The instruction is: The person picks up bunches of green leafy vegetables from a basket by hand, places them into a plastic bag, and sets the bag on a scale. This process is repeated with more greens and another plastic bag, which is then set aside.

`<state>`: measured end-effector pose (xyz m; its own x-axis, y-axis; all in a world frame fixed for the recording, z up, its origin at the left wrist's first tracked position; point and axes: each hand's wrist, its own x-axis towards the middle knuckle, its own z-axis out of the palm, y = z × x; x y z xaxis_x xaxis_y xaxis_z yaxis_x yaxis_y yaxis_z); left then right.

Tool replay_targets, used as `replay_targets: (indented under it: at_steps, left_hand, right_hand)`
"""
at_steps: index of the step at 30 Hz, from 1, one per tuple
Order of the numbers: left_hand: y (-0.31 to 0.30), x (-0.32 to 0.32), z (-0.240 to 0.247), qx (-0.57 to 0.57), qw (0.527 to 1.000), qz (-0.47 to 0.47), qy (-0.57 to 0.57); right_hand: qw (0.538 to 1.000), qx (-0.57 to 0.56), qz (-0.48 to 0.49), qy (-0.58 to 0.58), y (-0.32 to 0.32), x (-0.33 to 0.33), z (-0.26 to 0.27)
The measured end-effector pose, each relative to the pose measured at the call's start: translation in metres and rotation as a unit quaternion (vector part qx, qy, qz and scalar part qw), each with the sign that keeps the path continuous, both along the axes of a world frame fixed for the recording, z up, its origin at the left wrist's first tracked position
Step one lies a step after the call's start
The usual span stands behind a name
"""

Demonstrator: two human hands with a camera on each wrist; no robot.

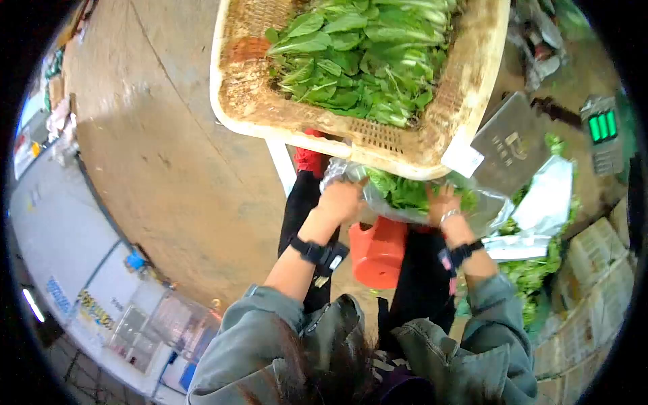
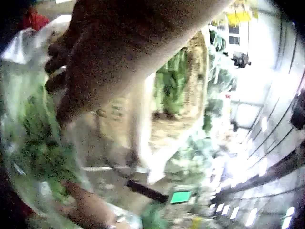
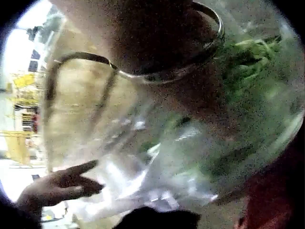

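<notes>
A clear plastic bag (image 1: 496, 206) holding leafy greens (image 1: 398, 191) lies across the person's lap, below the front rim of a large basket. The left hand (image 1: 341, 201) is at the bag's left end, its fingers curled at the bunched film and the index finger reaching out. On the right, the right hand (image 1: 443, 204) rests against the greens with its fingers fairly straight. In the left wrist view, the bagged greens (image 2: 35, 124) lie between both hands. The right wrist view shows the left hand (image 3: 59, 188) beside the crumpled film.
The dirty yellowish basket (image 1: 466, 88) holds rows of leafy greens. A red plastic stool (image 1: 378, 253) is between the legs. To the right are a dark grey panel (image 1: 513, 142), a scale with a green display (image 1: 603, 127), loose greens (image 1: 530, 283) and pale crates (image 1: 594, 277).
</notes>
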<state>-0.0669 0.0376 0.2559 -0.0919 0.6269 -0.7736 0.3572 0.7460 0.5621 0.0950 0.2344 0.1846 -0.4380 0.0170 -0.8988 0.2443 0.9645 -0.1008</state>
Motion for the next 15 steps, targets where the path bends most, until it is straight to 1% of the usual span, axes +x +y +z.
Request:
replay_targets:
  at_steps: [1,2,3,4,5,6,7,8,9,10,11,12,13,14,15]
  left_hand:
    - [0.003,-0.015,0.018,0.130,0.984,0.083,-0.093]
    - [0.004,-0.037,0.035,0.149,0.979,0.102,-0.097]
    - [0.007,-0.049,0.058,0.192,0.885,0.283,-0.315]
    - [0.002,-0.072,0.072,0.250,0.688,0.452,-0.510]
    - [-0.001,-0.098,0.069,0.293,0.598,0.561,-0.492]
    - [0.009,-0.136,0.030,0.310,0.461,0.734,-0.389]
    - [0.004,-0.144,0.037,0.303,0.452,0.737,-0.401]
    - [0.009,-0.162,0.009,0.207,0.289,0.850,-0.389]
    - [0.005,-0.167,-0.050,0.124,0.215,0.874,-0.418]
    - [0.005,-0.166,-0.054,0.124,0.203,0.879,-0.412]
    - [0.013,-0.173,-0.051,0.128,0.201,0.878,-0.415]
    - [0.010,-0.192,-0.067,0.048,0.254,0.888,-0.379]
    - [0.014,-0.195,-0.061,-0.012,0.324,0.890,-0.321]
    - [0.000,-0.199,-0.080,-0.040,0.386,0.849,-0.357]
    - [-0.006,-0.201,-0.117,-0.032,0.288,0.909,-0.299]
  right_hand:
    - [0.967,-0.165,0.020,-0.193,0.004,-0.047,0.067]
    - [0.971,-0.236,-0.024,-0.029,0.004,-0.042,0.097]
    - [0.962,-0.265,-0.008,-0.061,0.005,-0.065,0.118]
    - [0.937,-0.345,-0.044,-0.044,0.015,-0.116,0.155]
    - [0.902,-0.419,-0.100,-0.022,0.014,-0.160,0.182]
    - [0.949,-0.242,-0.049,0.195,-0.002,-0.231,0.172]
    - [0.919,-0.254,-0.046,0.297,-0.011,-0.241,0.174]
    - [0.936,-0.152,-0.044,0.316,-0.030,-0.295,0.156]
    - [0.837,-0.125,0.050,0.530,-0.054,-0.373,0.080]
    - [0.834,-0.115,0.045,0.538,-0.058,-0.375,0.075]
    - [0.843,-0.071,0.092,0.525,-0.070,-0.406,0.036]
    - [0.835,-0.019,0.117,0.537,-0.098,-0.440,-0.037]
    - [0.808,0.025,0.131,0.574,-0.110,-0.449,-0.064]
    - [0.812,0.021,0.135,0.568,-0.113,-0.452,-0.074]
    - [0.855,-0.005,0.159,0.494,-0.115,-0.452,-0.088]
